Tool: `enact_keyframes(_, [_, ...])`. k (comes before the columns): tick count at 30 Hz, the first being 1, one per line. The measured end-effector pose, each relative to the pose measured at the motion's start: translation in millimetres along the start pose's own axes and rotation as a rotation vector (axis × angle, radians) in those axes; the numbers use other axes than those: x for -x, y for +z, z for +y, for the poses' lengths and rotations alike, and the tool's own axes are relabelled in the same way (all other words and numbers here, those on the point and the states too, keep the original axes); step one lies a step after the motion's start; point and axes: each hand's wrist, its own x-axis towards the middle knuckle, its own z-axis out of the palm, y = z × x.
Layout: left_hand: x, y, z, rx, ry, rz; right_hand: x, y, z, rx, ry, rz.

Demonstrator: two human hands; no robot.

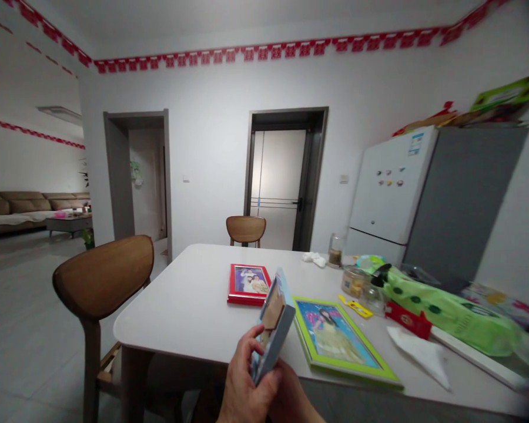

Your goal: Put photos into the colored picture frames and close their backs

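Note:
A light-blue picture frame [274,329] is held up, tilted and nearly edge-on, above the table's near edge; part of its brown backing shows. My left hand [247,376] grips its lower end, fingers on the backing side and thumb across the bottom. Behind that lower end, my right hand [291,393] is pressed against the frame, its fingers mostly hidden. A red picture frame [249,285] with a photo of two people lies flat beyond it. To the right lies a green picture frame [341,338] with a photo of a person in a pale dress.
The white table [176,317] also bears a glass jar [335,251], a plastic tub [353,281], crumpled tissue [314,259], a yellow packet [356,306], a red box [408,319] and a green bag [449,311]. Wooden chairs [103,279] stand left and behind; a refrigerator [390,182] is at right.

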Motion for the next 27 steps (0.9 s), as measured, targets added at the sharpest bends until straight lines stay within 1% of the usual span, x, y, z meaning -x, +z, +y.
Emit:
enact_keyframes(2, [-8, 7.9, 9, 0.091, 0.016, 0.053, 1, 0, -13, 0.036, -0.101, 0.127])
enact_keyframes(3, [-13, 10.8, 13, 0.144, 0.021, 0.064, 1, -5, -25, 0.081, -0.152, 0.196])
enact_keyframes(4, [-19, 13.3, 17, 0.21, 0.019, 0.05, 0, -13, -40, 0.145, -0.203, 0.259])
enact_keyframes(5, [-26, 16.0, 20, 0.284, 0.005, 0.01, 0, -23, -57, 0.233, -0.241, 0.323])
enact_keyframes(7, [-38, 23.3, 20, 0.417, -0.04, -0.104, -3, -51, -93, 0.48, -0.24, 0.474])
enact_keyframes(8, [-44, 28.6, 17, 0.45, -0.064, -0.145, -5, -66, -110, 0.584, -0.206, 0.514])
enact_keyframes(9, [-48, 35.2, 10, 0.459, -0.094, -0.158, -7, -82, -127, 0.665, -0.162, 0.532])
enact_keyframes(10, [-51, 43.1, 1, 0.447, -0.126, -0.15, -9, -97, -142, 0.74, -0.137, 0.519])
enact_keyframes(12, [-55, 61.4, -20, 0.397, -0.215, -0.117, -14, -126, -165, 0.951, -0.138, 0.574])
enact_keyframes(13, [-56, 70.9, -32, 0.347, -0.249, -0.134, -17, -138, -173, 1.067, -0.141, 0.596])
enact_keyframes(16, [-57, 94.5, -59, 0.078, -0.324, -0.188, -24, -169, -185, 1.377, -0.114, 0.625])
enact_keyframes(19, [-58, 105.4, -73, -0.085, -0.357, -0.202, -29, -189, -185, 1.497, -0.101, 0.661])
enact_keyframes(23, [-58, 106.2, -79, -0.223, -0.361, -0.197, -32, -201, -179, 1.552, -0.098, 0.691])
enact_keyframes(27, [-56, 102.0, -80, -0.279, -0.335, -0.234, -27, -203, -178, 1.599, -0.131, 0.688])
